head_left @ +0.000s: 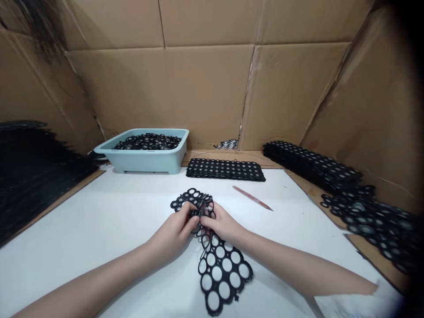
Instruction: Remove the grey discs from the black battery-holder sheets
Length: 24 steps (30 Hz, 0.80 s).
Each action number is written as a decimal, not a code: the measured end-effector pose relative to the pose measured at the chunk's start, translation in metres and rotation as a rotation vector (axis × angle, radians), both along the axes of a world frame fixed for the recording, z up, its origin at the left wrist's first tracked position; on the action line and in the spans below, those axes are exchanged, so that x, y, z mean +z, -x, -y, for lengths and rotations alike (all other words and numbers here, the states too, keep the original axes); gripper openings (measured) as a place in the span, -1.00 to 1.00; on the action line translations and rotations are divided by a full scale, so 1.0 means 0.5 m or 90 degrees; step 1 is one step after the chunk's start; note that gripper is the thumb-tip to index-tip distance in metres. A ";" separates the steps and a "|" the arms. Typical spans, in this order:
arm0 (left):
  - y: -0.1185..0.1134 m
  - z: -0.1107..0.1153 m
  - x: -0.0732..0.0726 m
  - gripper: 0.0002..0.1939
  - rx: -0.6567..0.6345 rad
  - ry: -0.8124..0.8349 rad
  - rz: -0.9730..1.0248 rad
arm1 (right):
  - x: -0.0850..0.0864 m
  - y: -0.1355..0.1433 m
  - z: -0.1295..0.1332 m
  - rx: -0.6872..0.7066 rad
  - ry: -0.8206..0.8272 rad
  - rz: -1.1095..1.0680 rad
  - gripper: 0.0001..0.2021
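Note:
A black sheet of joined rings (221,265) is bunched up at its middle between my two hands over the white tabletop. My left hand (180,227) pinches the gathered part from the left, thumb and forefinger closed on it. From the right, my right hand (221,223) grips the same bunch, its thumb close to the left thumb. One end of the sheet spreads toward me, its rings open and flat. The other end fans out beyond my left fingers. Some fingertips are hidden behind the folded rings.
A light blue tub (149,161) holds loose black rings. A flat stack of ring sheets (225,170) lies behind my hands, with a pointed red strip (252,197) nearer. More sheets (314,165) and loose ring pieces (371,216) line the right; a dark pile (39,176) stands left. Cardboard walls (205,88) enclose the table.

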State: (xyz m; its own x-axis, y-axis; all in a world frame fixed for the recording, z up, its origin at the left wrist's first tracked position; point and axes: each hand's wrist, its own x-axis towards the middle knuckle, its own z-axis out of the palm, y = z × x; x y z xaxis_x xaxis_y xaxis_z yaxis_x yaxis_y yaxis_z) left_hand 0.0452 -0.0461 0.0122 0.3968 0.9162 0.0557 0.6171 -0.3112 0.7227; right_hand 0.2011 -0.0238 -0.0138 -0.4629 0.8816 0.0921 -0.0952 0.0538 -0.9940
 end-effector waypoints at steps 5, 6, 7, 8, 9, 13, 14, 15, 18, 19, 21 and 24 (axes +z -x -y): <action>0.002 -0.006 -0.001 -0.81 -0.018 0.051 0.097 | 0.004 0.002 0.001 0.012 0.010 0.003 -0.79; 0.003 -0.008 -0.002 -0.80 -0.018 0.066 0.112 | 0.004 0.003 0.001 0.013 0.017 0.003 -0.80; 0.004 -0.009 -0.004 -0.79 -0.018 0.083 0.128 | 0.004 0.003 0.001 0.014 0.023 0.002 -0.80; 0.004 -0.012 -0.007 -0.77 -0.016 0.102 0.146 | 0.004 0.003 0.001 0.017 0.030 0.002 -0.80; 0.005 -0.014 -0.009 -0.76 -0.013 0.123 0.166 | 0.004 0.003 0.002 0.022 0.035 0.001 -0.79; 0.009 -0.022 -0.016 -0.72 0.011 0.168 0.224 | 0.006 0.002 0.003 0.033 0.057 0.001 -0.78; 0.009 -0.023 -0.015 -0.73 0.018 0.166 0.233 | 0.007 0.002 0.003 0.031 0.060 -0.002 -0.78; 0.008 -0.023 -0.014 -0.73 0.028 0.161 0.241 | 0.008 0.002 0.003 0.028 0.063 -0.006 -0.77; 0.003 -0.024 -0.006 -0.73 0.070 0.174 0.295 | 0.010 0.004 0.002 0.038 0.086 -0.030 -0.77; 0.000 -0.024 -0.004 -0.72 0.087 0.186 0.324 | 0.010 0.005 0.002 0.044 0.097 -0.039 -0.78; -0.005 -0.024 -0.001 -0.72 0.118 0.220 0.391 | 0.010 0.007 0.001 0.053 0.116 -0.053 -0.78; -0.012 -0.024 0.003 -0.73 0.133 0.279 0.471 | 0.007 0.009 -0.001 0.054 0.126 -0.067 -0.77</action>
